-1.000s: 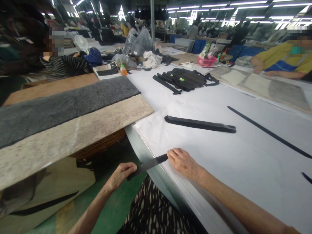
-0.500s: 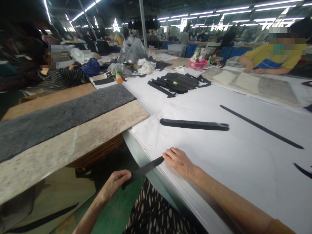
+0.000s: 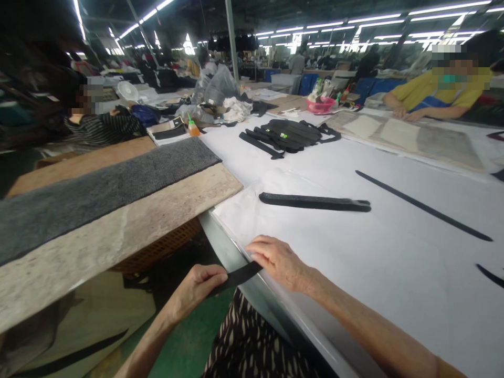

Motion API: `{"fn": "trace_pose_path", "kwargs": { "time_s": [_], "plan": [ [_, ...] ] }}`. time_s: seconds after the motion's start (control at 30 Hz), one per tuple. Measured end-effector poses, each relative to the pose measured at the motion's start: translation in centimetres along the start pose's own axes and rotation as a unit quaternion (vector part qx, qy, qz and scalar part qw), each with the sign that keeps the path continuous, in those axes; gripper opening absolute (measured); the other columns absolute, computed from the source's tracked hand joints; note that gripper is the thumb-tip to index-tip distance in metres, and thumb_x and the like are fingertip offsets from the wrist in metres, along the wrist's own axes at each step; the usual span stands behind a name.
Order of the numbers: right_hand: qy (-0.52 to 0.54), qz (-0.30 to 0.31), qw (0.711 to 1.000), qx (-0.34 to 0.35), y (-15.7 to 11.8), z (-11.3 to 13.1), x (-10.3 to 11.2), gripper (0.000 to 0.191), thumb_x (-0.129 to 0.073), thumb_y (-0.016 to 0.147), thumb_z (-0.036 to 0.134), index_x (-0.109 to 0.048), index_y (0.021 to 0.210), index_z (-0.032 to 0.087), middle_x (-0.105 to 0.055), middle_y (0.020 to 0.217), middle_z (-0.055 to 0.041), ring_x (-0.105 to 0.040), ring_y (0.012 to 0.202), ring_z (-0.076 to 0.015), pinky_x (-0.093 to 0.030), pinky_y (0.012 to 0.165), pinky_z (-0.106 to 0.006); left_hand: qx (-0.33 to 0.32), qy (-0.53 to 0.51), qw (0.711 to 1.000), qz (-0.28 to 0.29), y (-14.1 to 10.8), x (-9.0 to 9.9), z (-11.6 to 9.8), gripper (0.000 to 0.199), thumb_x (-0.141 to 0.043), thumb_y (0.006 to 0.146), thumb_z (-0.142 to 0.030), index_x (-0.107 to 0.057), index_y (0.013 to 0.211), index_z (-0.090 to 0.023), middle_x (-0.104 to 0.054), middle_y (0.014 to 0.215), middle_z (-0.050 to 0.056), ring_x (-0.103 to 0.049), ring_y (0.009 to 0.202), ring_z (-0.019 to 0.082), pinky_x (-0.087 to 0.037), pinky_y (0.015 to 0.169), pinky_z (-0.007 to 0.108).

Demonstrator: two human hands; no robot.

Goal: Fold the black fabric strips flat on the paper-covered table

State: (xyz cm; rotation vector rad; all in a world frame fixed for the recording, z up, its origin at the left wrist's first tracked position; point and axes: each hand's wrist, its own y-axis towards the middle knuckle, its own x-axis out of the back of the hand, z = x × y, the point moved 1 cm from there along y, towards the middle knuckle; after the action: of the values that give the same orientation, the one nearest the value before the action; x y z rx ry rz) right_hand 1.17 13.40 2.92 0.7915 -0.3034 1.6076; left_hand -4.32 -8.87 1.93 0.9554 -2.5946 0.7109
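Note:
Between my two hands, at the near edge of the white-covered table (image 3: 315,178), stretches a black fabric strip (image 3: 241,273). My left hand (image 3: 200,281) pinches its lower left part, out beyond the table edge. Over the table edge, my right hand (image 3: 277,260) has its fingers closed on the other end, which the fingers partly hide. Farther in on the table lies a folded black strip (image 3: 315,201). A long thin black strip (image 3: 423,205) lies to the right, and part of one more dark strip (image 3: 490,275) shows at the right edge.
A pile of black fabric pieces (image 3: 291,134) lies farther back. On the left is a board (image 3: 157,212) with a grey felt-like cloth (image 3: 114,184). An orange bottle (image 3: 192,127) and a pink basket (image 3: 321,105) stand behind. A co-worker in yellow (image 3: 425,89) sits across.
My hands have come closer together, the left moving right and the right slightly left. Less of the black strip shows between them.

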Motion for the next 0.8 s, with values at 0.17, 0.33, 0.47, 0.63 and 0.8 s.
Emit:
{"fn": "trace_pose_path", "kwargs": {
  "time_s": [0.17,0.33,0.47,0.63,0.8],
  "plan": [
    [-0.031,0.115,0.993,-0.02,1.0,1.1,-0.9,0.022,-0.052,0.092,0.029,-0.066,0.079,0.018,-0.064,0.079,0.0007,-0.057,0.075,-0.0116,-0.038,0.071,-0.024,-0.045,0.044,0.998,0.007,1.4,-0.9,-2.9,0.043,-0.046,0.086,-0.048,-0.058,0.065,-0.013,-0.041,0.054,-0.003,-0.034,0.051,0.009,-0.026,0.048,0.02],
    [-0.023,0.101,0.99,-0.091,-1.0,-1.6,1.3,0.02,-0.054,0.09,0.026,-0.066,0.076,0.019,-0.064,0.075,0.0025,-0.054,0.069,-0.0089,-0.035,0.067,-0.021,-0.043,0.043,0.998,0.003,2.5,-1.4,-2.8,0.042,-0.045,0.087,-0.048,-0.06,0.068,-0.013,-0.043,0.053,-0.002,-0.037,0.051,0.009,-0.029,0.048,0.02],
    [-0.022,0.077,0.98,-0.184,-4.3,-3.6,5.5,0.022,-0.052,0.087,0.024,-0.062,0.069,0.018,-0.061,0.069,0.0034,-0.051,0.064,-0.0087,-0.035,0.065,-0.022,-0.046,0.033,0.998,0.024,3.6,-2.2,-2.3,0.043,-0.045,0.086,-0.049,-0.057,0.065,-0.014,-0.042,0.054,-0.002,-0.036,0.052,0.01,-0.03,0.05,0.02],
    [0.006,0.037,0.946,-0.321,-8.8,-4.9,9.2,0.025,-0.044,0.082,0.026,-0.053,0.06,0.017,-0.051,0.061,0.0035,-0.042,0.058,-0.0092,-0.03,0.056,-0.023,-0.043,0.015,0.996,0.072,5.0,-4.5,-3.4,0.04,-0.045,0.084,-0.047,-0.05,0.062,-0.015,-0.039,0.054,-0.003,-0.037,0.052,0.01,-0.031,0.05,0.02],
    [-0.039,-0.005,0.932,-0.361,-11.9,-6.6,10.5,0.028,-0.04,0.084,0.031,-0.05,0.061,0.017,-0.049,0.062,0.0022,-0.041,0.059,-0.0107,-0.029,0.057,-0.024,-0.074,0.067,0.991,0.093,5.8,-6.2,-5.6,0.037,-0.042,0.086,-0.044,-0.05,0.063,-0.016,-0.039,0.054,-0.003,-0.038,0.052,0.01,-0.032,0.051,0.02]
  ]
}}
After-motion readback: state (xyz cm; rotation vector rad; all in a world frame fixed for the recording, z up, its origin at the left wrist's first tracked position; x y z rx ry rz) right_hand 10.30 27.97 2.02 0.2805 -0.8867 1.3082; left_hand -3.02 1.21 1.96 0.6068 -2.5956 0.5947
